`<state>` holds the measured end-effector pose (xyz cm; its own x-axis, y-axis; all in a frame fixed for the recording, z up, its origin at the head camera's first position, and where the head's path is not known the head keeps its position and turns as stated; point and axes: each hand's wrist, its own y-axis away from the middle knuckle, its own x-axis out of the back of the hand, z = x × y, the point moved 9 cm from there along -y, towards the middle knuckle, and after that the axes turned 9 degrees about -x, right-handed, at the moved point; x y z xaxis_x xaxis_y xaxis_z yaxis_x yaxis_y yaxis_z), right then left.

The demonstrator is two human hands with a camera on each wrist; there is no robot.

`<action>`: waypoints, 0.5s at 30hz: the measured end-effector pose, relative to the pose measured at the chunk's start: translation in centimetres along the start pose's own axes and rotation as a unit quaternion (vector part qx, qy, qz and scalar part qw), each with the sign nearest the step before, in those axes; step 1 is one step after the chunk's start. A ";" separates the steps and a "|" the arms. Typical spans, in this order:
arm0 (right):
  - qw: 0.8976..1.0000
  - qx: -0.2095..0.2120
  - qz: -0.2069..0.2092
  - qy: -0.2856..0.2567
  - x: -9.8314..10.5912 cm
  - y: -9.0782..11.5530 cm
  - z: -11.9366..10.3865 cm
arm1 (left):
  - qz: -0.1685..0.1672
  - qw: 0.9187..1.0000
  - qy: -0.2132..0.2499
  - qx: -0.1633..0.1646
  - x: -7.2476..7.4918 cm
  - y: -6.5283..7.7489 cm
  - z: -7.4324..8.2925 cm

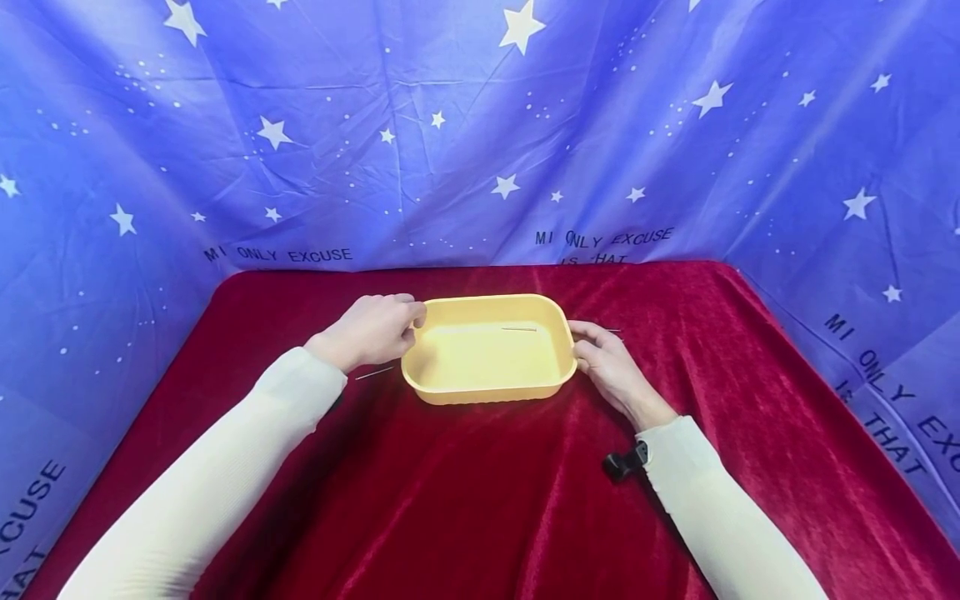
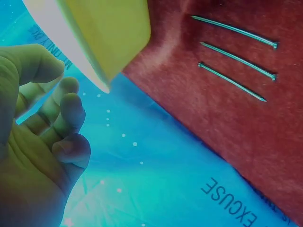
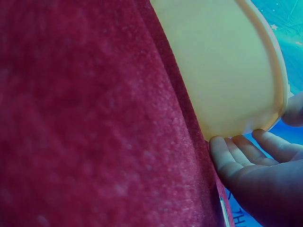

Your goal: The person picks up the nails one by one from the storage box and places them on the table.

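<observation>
A shallow yellow plastic tray (image 1: 483,393) stands on the red cloth, with one thin nail (image 1: 519,329) inside. My right hand (image 1: 611,367) holds the tray's right end; in the right wrist view its fingers (image 3: 227,156) lie against the outer wall and the thumb is at the rim. At the left end, my left hand (image 1: 375,329) hovers by the rim. The left wrist view shows its fingers loosely curled, apart from the tray, with nothing visible between them. Three metal nails (image 2: 239,61) lie side by side on the cloth near the left hand.
One nail (image 1: 375,372) shows left of the tray in the head view, and another thin metal piece (image 1: 615,331) lies beyond the right fingers. Red velvet cloth (image 1: 465,500) covers the table. A blue curtain with stars (image 1: 450,167) surrounds the back and sides.
</observation>
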<state>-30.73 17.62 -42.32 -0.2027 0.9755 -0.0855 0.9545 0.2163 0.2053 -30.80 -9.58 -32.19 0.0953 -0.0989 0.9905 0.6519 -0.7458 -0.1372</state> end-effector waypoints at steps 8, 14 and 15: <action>1.000 -0.004 0.001 0.005 0.0 0.0 0.0 | -0.010 1.000 -0.003 -0.006 0.0 -1.6 1.0; 1.000 -0.004 0.001 -0.003 -0.1 0.1 -0.1 | -0.033 0.999 0.004 -0.015 0.0 -3.2 1.8; 1.000 -0.004 0.000 -0.003 -0.2 0.1 -0.1 | -0.036 0.999 0.004 -0.016 0.0 -3.4 1.9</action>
<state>-30.66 17.46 -42.18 -0.2006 0.9754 -0.0918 0.9528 0.2161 0.2132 -31.60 -5.78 -31.76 0.0428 -0.0489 0.9979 0.6325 -0.7718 -0.0650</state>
